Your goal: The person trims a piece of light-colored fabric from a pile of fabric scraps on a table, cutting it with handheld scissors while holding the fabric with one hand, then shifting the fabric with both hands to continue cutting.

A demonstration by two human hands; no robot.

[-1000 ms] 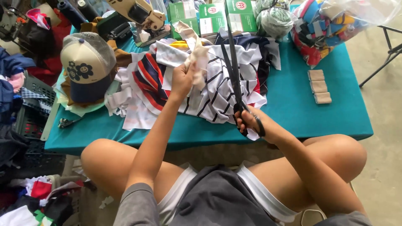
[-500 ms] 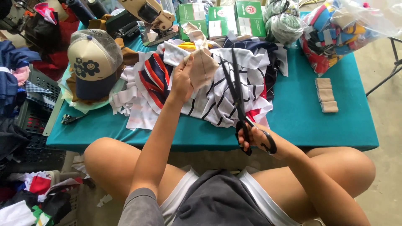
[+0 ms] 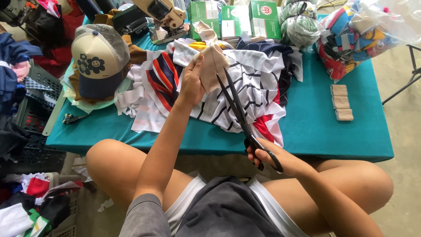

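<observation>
A low worktop (image 3: 315,127) covered in teal cloth fills the middle of the frame, standing on a bare concrete floor (image 3: 403,131) that shows at the right edge, with the person's bare knees folded under its near side. The left hand (image 3: 191,83), just above centre, has its fingers clamped on a tan fabric piece (image 3: 215,66) held up over the worktop. The right hand (image 3: 267,156), lower centre at the near edge of the worktop, has its fingers closed through the black handles of long scissors (image 3: 234,103), whose blades stand slightly apart and run up to the tan piece; whether an edge of the fabric already lies between the blades is hard to tell from this angle. Beneath both lies a heap of striped white, navy and red garments (image 3: 245,87) spread over the middle of the worktop. At the upper left a cream and navy trucker cap (image 3: 98,59) with flower marks rests on a pale green plate. Along the far edge stand green and white boxes (image 3: 237,19), a dark green yarn bundle (image 3: 300,24) and, at the upper right, a clear plastic bag of coloured scraps (image 3: 364,30). Three small tan folded pieces (image 3: 341,102) lie in a column on the right of the worktop, well apart from the heap. Piles of clothing and dark crates (image 3: 30,109) crowd the floor at the left.
</observation>
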